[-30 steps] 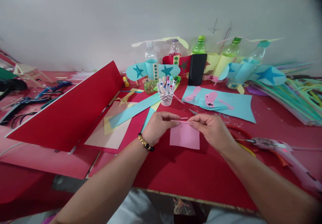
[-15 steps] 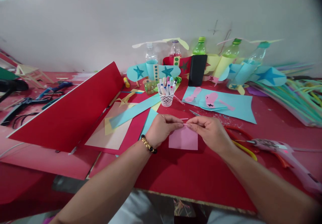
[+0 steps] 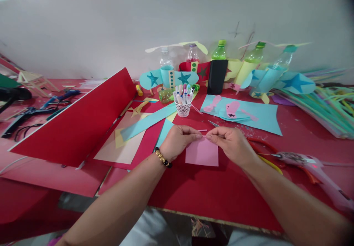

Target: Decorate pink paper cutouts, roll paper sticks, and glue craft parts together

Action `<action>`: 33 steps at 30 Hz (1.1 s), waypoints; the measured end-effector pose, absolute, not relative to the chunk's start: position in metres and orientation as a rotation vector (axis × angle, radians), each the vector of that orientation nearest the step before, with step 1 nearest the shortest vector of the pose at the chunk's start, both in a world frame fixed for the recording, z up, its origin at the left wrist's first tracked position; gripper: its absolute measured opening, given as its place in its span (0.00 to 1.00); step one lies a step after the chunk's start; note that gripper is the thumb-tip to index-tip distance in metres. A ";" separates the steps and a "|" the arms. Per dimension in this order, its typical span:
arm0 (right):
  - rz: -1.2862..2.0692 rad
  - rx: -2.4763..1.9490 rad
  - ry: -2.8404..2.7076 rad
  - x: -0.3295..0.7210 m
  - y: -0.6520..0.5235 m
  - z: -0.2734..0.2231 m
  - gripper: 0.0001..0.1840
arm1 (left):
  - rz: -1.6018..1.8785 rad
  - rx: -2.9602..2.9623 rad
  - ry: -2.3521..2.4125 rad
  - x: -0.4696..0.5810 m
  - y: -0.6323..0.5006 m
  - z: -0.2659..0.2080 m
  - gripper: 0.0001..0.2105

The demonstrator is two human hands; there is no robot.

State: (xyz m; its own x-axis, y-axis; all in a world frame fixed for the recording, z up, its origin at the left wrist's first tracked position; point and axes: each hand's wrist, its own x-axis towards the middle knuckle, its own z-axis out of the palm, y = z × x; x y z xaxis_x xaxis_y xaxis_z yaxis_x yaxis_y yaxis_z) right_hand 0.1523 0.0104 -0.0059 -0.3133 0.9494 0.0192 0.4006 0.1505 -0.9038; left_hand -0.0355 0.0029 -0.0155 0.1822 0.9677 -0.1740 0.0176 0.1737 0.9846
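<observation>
Both hands meet over a small pink sheet of paper (image 3: 202, 153) at the middle of the red table. My left hand (image 3: 178, 141), below a beaded bracelet (image 3: 163, 157), pinches the sheet's far edge between thumb and fingers. Its partner, my right hand (image 3: 231, 142), is closed on the same edge a little to the right. That edge looks rolled or folded, though the fingertips partly cover it. Just beyond the fingertips shows a thin pink strip (image 3: 202, 130). Scissors (image 3: 267, 161) with orange and yellow handles lie partly hidden beside my right wrist.
A pink glue gun (image 3: 312, 165) lies at right. A patterned cup of markers (image 3: 183, 109) stands ahead, before bottle airplanes (image 3: 167, 70) and a black phone (image 3: 217, 77). Pink cutouts rest on a blue sheet (image 3: 265, 117). A red board (image 3: 83, 124) leans at left near paper sheets (image 3: 121, 153).
The fingers have shifted very slightly along the pink paper's far edge, my right hand a touch to the right. The sheet's near edge sits marginally lower. Everything else stays put.
</observation>
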 end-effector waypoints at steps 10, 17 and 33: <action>1.092 -1.306 -1.811 0.152 0.010 -0.011 0.14 | 0.920 1.265 1.205 -0.036 0.003 -0.016 0.12; 1.066 -1.342 -1.809 0.152 0.012 -0.010 0.15 | 0.905 1.285 1.248 -0.035 0.002 -0.014 0.12; 1.138 -1.295 -1.795 0.152 0.010 -0.009 0.14 | 0.893 1.372 1.306 -0.036 0.002 -0.014 0.13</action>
State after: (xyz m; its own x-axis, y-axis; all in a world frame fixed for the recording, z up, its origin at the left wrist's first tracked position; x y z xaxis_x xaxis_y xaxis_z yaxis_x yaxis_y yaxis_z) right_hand 0.1519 0.0099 -0.0088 -0.3084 0.9512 0.0117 0.3953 0.1393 -0.9079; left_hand -0.0356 0.0020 -0.0140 0.1441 0.9822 -0.1209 0.2434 0.0832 0.9664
